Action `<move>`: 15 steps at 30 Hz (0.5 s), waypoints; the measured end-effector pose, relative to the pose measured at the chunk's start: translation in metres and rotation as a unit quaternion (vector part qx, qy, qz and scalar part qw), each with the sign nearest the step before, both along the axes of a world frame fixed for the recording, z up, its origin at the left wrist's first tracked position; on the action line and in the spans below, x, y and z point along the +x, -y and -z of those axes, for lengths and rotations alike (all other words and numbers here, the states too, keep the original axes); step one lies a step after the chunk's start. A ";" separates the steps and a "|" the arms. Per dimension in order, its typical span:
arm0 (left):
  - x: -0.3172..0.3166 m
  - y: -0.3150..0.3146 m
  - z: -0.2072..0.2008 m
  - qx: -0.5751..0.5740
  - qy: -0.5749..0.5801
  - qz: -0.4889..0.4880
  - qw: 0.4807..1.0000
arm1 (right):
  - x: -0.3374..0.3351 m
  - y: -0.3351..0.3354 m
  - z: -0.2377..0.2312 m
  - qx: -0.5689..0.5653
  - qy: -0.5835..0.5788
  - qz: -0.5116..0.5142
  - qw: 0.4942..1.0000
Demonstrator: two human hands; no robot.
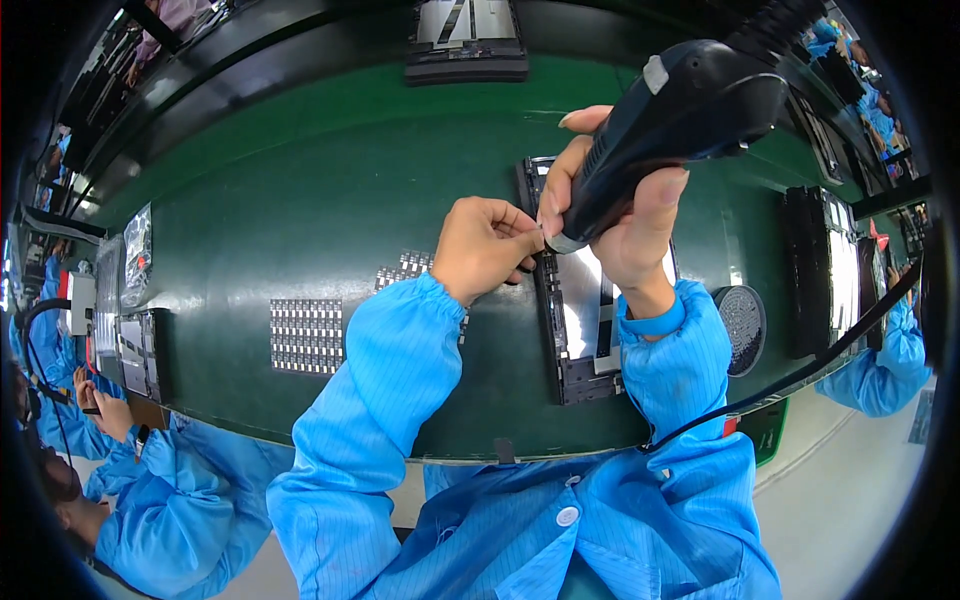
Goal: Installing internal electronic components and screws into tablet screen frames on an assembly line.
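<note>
My right hand (pixel 640 225) is wrapped round a black handheld power tool (pixel 670 120), whose narrow grey end points down and left. A ribbed hose or cord leaves its thick upper end. My left hand (pixel 485 250) is closed in a pinch right by the tool's lower end; whatever its fingertips hold is hidden. Beneath both hands lies a flat black-framed device part (pixel 580 320) with a silver metal face, partly covered by my right hand and sleeve. To the left of it, sheets of small black-and-white pieces (pixel 306 335) rest on the green table (pixel 220 230).
A round dark dish (pixel 740 330) of small grey parts stands right of my right forearm. Stacked black-framed panels (pixel 825 270) stand at the far right, others (pixel 467 50) at the back. A black cable (pixel 810 365) crosses the right front. A co-worker's hand (pixel 105 410) shows at left.
</note>
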State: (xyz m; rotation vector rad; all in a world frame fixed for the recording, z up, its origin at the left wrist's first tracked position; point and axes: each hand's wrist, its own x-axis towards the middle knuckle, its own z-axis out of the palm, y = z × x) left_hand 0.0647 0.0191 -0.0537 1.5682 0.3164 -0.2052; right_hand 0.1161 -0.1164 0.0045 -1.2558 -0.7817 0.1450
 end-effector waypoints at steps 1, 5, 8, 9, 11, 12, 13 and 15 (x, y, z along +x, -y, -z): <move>0.000 0.000 0.000 -0.003 0.000 -0.001 1.000 | 0.000 0.000 0.000 -0.002 -0.001 -0.001 1.000; 0.000 0.001 0.004 -0.010 0.000 -0.001 1.000 | 0.000 0.000 0.004 -0.001 -0.004 -0.003 1.000; 0.000 0.001 0.003 -0.003 0.000 -0.001 1.000 | -0.001 0.000 0.005 0.001 -0.018 -0.009 1.000; -0.001 0.001 0.003 -0.005 0.002 -0.002 1.000 | -0.001 -0.001 0.005 0.002 -0.018 -0.010 1.000; -0.003 -0.003 0.001 -0.006 0.004 -0.005 1.000 | -0.002 -0.005 0.004 0.000 -0.018 -0.029 0.999; -0.002 -0.006 -0.001 -0.012 0.005 0.020 1.000 | -0.003 -0.005 0.004 0.000 -0.018 -0.028 0.999; -0.002 -0.010 -0.005 -0.017 0.007 0.045 0.999 | -0.003 -0.005 0.004 0.000 -0.015 -0.030 0.999; -0.007 -0.026 -0.022 0.035 0.001 0.061 0.998 | -0.005 -0.005 0.004 0.003 -0.013 -0.031 0.999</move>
